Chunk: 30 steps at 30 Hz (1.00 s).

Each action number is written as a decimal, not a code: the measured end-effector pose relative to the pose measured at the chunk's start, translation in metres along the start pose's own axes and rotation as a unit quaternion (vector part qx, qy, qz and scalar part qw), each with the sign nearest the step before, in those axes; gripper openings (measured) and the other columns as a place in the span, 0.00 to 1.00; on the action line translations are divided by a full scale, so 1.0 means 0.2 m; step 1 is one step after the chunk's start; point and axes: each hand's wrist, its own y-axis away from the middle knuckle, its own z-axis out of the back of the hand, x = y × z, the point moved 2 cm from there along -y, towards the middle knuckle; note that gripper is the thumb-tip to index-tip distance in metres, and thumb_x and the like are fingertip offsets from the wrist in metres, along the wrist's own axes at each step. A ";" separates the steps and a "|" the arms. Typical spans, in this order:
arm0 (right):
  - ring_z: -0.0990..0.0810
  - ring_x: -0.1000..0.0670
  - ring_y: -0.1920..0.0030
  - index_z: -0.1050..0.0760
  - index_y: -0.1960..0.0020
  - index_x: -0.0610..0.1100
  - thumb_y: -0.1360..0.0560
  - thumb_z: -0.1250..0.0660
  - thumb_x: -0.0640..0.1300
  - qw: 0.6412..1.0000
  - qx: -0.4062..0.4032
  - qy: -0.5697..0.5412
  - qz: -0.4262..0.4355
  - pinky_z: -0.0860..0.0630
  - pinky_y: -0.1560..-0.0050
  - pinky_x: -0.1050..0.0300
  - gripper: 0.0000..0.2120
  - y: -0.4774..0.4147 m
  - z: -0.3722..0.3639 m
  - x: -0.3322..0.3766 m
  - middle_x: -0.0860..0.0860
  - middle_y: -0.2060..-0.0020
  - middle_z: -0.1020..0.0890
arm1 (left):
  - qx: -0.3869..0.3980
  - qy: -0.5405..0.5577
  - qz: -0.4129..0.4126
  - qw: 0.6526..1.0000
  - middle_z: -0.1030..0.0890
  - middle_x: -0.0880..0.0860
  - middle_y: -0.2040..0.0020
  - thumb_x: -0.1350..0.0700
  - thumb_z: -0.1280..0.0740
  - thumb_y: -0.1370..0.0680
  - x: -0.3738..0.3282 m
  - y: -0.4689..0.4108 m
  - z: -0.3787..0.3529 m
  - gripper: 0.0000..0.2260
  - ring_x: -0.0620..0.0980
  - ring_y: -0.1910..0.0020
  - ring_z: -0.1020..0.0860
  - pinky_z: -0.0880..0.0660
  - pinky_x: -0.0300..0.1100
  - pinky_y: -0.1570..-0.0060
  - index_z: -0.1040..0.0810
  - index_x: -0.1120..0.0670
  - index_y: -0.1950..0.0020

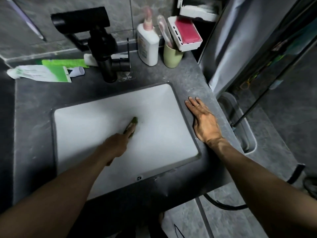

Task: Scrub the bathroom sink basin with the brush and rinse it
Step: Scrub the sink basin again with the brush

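Observation:
A white rectangular sink basin is set into a dark grey stone counter. My left hand reaches into the basin and grips a small brush with a dark green head. The brush head touches the basin floor near the middle. The hand and brush are blurred. My right hand lies flat on the counter just right of the basin rim, fingers straight and pointing away from me. A black faucet stands behind the basin; no water shows.
Behind the basin lie green-and-white tubes. At the back right stand a white pump bottle, a pale green cup with a toothbrush, and a white soap dish with a pink bar. A grey bin sits beside the counter's right edge.

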 end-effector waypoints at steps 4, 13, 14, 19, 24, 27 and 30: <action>0.44 0.49 0.22 0.36 0.23 0.48 0.28 0.44 0.28 1.000 0.000 0.004 -0.007 0.45 0.23 0.55 0.35 0.00 0.00 0.00 0.52 0.23 0.36 | -0.041 0.003 -0.033 0.999 0.20 0.62 0.47 0.55 0.45 0.15 0.03 -0.03 -0.05 0.37 0.58 0.57 0.20 0.25 0.48 0.56 0.72 0.32 0.24; 0.45 0.50 0.21 0.38 0.22 0.50 0.25 0.43 0.28 1.000 0.013 0.013 -0.023 0.46 0.22 0.53 0.35 -0.01 -0.03 -0.02 0.52 0.23 0.38 | -0.027 -0.061 -0.121 0.990 0.20 0.63 0.40 0.50 0.45 0.15 -0.02 -0.06 -0.11 0.33 0.61 0.51 0.18 0.20 0.53 0.48 0.65 0.31 0.21; 0.45 0.48 0.21 0.38 0.22 0.50 0.25 0.43 0.28 0.999 0.011 0.008 -0.034 0.44 0.22 0.51 0.34 0.00 -0.04 -0.01 0.51 0.23 0.38 | -0.036 -0.074 -0.090 0.993 0.20 0.63 0.39 0.50 0.45 0.15 0.01 -0.07 -0.09 0.32 0.61 0.49 0.18 0.21 0.52 0.47 0.62 0.33 0.20; 0.43 0.44 0.22 0.35 0.24 0.44 0.27 0.44 0.33 0.994 -0.002 -0.026 -0.103 0.45 0.22 0.47 0.31 0.28 -0.04 0.15 0.46 0.23 0.38 | -0.029 -0.009 -0.066 0.997 0.19 0.64 0.50 0.52 0.45 0.14 0.05 -0.01 -0.06 0.30 0.63 0.52 0.19 0.22 0.53 0.52 0.58 0.41 0.17; 0.50 0.48 0.20 0.41 0.21 0.46 0.30 0.42 0.33 0.983 -0.038 -0.016 -0.177 0.53 0.21 0.50 0.37 0.66 -0.01 0.31 0.49 0.21 0.44 | -0.023 -0.080 -0.121 0.989 0.19 0.62 0.42 0.50 0.46 0.14 -0.05 0.04 -0.05 0.27 0.61 0.50 0.19 0.23 0.50 0.49 0.54 0.36 0.18; 0.51 0.51 0.20 0.40 0.22 0.48 0.33 0.40 0.29 0.976 -0.056 -0.018 -0.209 0.54 0.21 0.52 0.41 0.69 -0.02 0.35 0.51 0.21 0.43 | -0.019 -0.036 -0.082 0.996 0.20 0.63 0.38 0.54 0.44 0.14 -0.03 0.01 -0.03 0.29 0.61 0.47 0.20 0.22 0.52 0.45 0.55 0.38 0.18; 0.48 0.52 0.21 0.37 0.23 0.47 0.35 0.40 0.28 0.973 -0.068 -0.030 -0.218 0.50 0.21 0.51 0.41 0.69 -0.02 0.35 0.52 0.22 0.41 | 0.036 0.072 -0.182 0.980 0.25 0.60 0.29 0.58 0.44 0.14 -0.17 0.07 -0.06 0.26 0.58 0.35 0.23 0.27 0.47 0.35 0.45 0.45 0.17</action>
